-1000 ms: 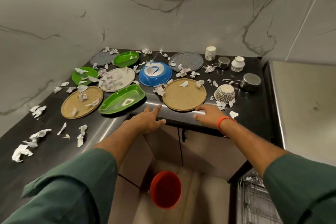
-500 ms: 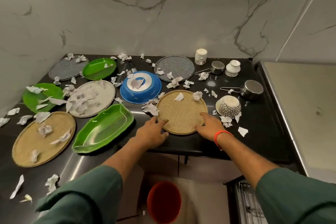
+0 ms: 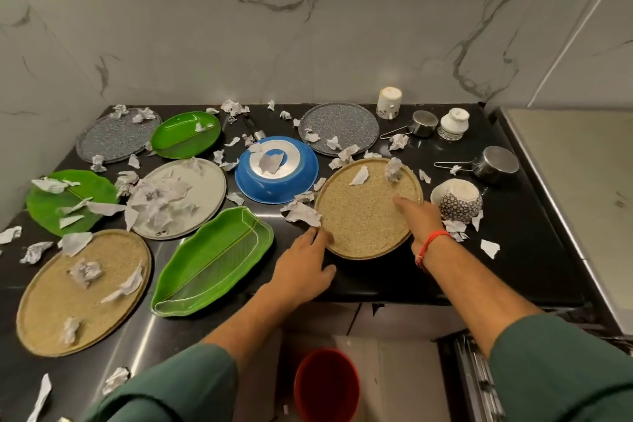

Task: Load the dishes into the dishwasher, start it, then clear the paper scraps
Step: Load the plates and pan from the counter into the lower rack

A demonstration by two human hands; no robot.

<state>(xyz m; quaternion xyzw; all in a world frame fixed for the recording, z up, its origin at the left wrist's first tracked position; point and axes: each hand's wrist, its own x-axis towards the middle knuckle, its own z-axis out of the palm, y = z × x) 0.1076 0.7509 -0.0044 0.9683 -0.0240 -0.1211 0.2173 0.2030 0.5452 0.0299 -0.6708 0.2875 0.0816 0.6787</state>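
L hand [image 3: 301, 267] fingers at tan plate [image 3: 363, 216] near-left rim; R hand [image 3: 416, 216] grips its right rim. Plate overhangs nothing, bare counter [image 3: 531, 260] to R, bowl [image 3: 459, 200] just beside.

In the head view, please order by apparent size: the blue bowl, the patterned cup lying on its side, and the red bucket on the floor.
1. Blue bowl, upside down.
2. Red bucket, partly cropped and farther below, so its rank is unsure.
3. Patterned cup, clearly smallest.
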